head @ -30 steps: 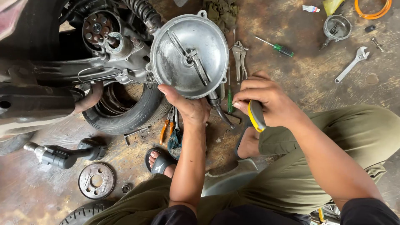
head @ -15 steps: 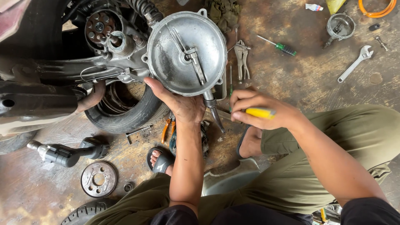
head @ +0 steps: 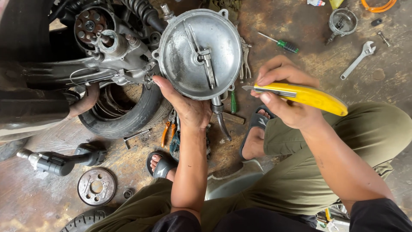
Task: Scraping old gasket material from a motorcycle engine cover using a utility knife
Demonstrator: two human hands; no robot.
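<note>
Item, workshop floor, seen from above the seated person. Left hand (head: 189, 107): grip closed under the lower rim of a round, dull-silver cast metal engine cover (head: 199, 53), holding it upright between the knees and a stripped scooter engine (head: 111, 47); a lever arm and a short stub hang from the cover's lower edge. Right hand (head: 285, 96): grip closed around a yellow plastic utility knife (head: 304, 94), blade out and pointing left, its tip just beside the cover's right edge, not touching. Step in hand, by my reading: the knife is being brought to the cover, perhaps to scrape or cut something at its rim; the next move would call for a steady left hold and a shallow blade angle, fingers kept out of the blade's path. Around: a worn black rubber tyre (head: 124, 120) lying flat under the engine, a dark cordless impact wrench (head: 56, 161), a round rusty brake plate (head: 96, 187), a green-handled screwdriver (head: 279, 43), a silver adjustable spanner (head: 358, 60), a small round metal housing (head: 342, 20), orange-handled pliers (head: 165, 133). Packages and labels: a small white wrapper (head: 316, 2) and a yellow scrap (head: 335, 3) at the top edge, print too small to tell.
</note>
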